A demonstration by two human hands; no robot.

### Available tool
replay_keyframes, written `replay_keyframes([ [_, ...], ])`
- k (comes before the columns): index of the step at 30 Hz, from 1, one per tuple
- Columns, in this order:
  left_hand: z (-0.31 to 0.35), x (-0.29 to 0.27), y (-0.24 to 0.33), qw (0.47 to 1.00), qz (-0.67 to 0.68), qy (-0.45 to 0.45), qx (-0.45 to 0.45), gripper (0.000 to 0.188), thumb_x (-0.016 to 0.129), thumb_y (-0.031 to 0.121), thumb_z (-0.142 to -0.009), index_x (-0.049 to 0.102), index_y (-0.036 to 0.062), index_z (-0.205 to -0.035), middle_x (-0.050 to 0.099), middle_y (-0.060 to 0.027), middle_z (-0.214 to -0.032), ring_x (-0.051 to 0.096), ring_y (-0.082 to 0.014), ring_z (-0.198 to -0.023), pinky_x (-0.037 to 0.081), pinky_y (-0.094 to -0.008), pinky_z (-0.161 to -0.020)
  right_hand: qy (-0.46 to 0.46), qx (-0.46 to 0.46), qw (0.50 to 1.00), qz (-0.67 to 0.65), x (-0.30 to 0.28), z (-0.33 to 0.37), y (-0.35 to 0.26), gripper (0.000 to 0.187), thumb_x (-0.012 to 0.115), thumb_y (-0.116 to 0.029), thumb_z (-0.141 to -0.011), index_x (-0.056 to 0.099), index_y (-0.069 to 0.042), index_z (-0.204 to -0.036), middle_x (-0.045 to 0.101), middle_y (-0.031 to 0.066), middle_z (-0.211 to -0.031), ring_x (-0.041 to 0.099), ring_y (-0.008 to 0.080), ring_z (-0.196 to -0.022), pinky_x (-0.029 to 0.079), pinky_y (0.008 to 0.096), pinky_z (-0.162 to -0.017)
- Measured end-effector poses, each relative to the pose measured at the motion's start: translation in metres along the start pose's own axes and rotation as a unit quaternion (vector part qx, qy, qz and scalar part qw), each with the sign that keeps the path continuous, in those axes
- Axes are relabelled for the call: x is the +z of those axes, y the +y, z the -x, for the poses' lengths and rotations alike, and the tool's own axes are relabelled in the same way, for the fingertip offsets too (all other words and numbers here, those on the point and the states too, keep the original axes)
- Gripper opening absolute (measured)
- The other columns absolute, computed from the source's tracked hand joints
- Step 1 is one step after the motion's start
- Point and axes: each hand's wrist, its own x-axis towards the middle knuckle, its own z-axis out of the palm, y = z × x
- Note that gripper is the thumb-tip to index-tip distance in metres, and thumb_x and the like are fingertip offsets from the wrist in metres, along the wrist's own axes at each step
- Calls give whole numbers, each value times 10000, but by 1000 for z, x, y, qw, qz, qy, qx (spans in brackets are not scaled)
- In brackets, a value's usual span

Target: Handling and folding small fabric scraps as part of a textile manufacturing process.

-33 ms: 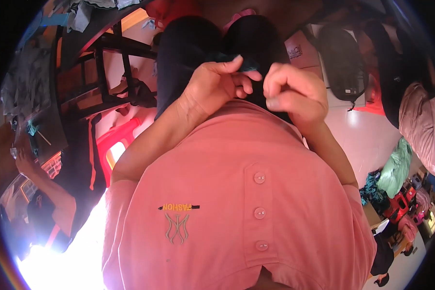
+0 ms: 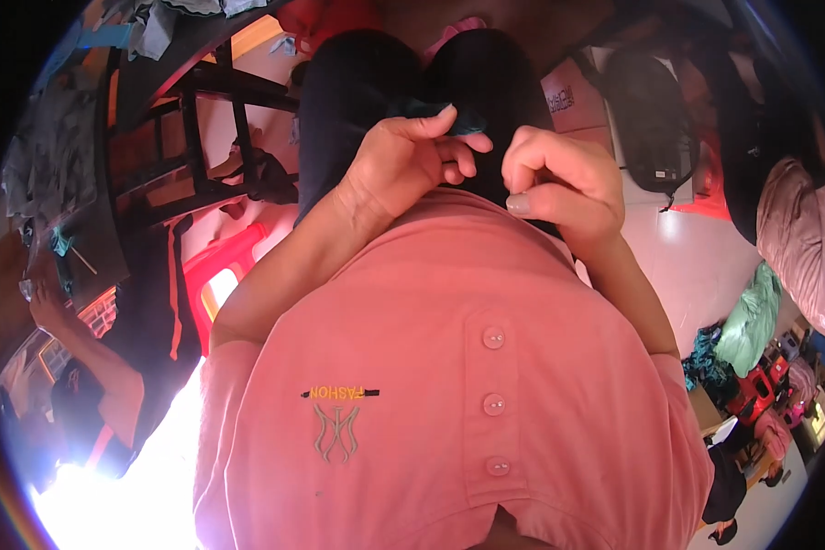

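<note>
My left hand (image 2: 417, 156) is palm up over my lap, its fingers loosely curled and the thumb stretched apart from them. Just beyond the thumb and forefinger, a dark teal piece of cloth (image 2: 469, 120) rests against my dark trousers; part of it is hidden behind the hand. My right hand (image 2: 566, 179) hovers a short gap to the right, fingers bent in and thumb close to the forefinger. Whatever it may pinch is too small or hidden to make out. Both hands are just past the hem of my pink shirt (image 2: 403, 312).
At the left stand a dark wooden frame (image 2: 192, 137) and a red plastic stool (image 2: 218, 252). Another person's arm (image 2: 92, 353) reaches to a cloth-covered table. On the right are a cardboard box (image 2: 573, 96), a black bag (image 2: 655, 119) and a pale green bundle (image 2: 752, 316).
My right hand has shifted very slightly to the right, widening the gap between the hands a little. My left hand is almost unmoved.
</note>
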Motion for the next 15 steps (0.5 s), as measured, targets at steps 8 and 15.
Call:
replay_keyframes([
  [8,5,20,-1,1000,-16,-9,-15,326,550,273,-950,622,-45,-929,642,-167,-878,604,-217,-745,432,-318,-669,130,-121,951,254,8,-14,9,206,648,76,-688,575,-50,-834,539,33,-741,560,152,-597,428,255,-509],
  [15,5,23,-4,997,-67,30,22,311,561,259,-943,623,-44,-913,630,-155,-807,597,-233,-722,433,-331,-606,126,-88,932,327,6,-10,30,162,656,29,-690,561,-50,-794,535,40,-691,547,136,-566,419,262,-499],
])
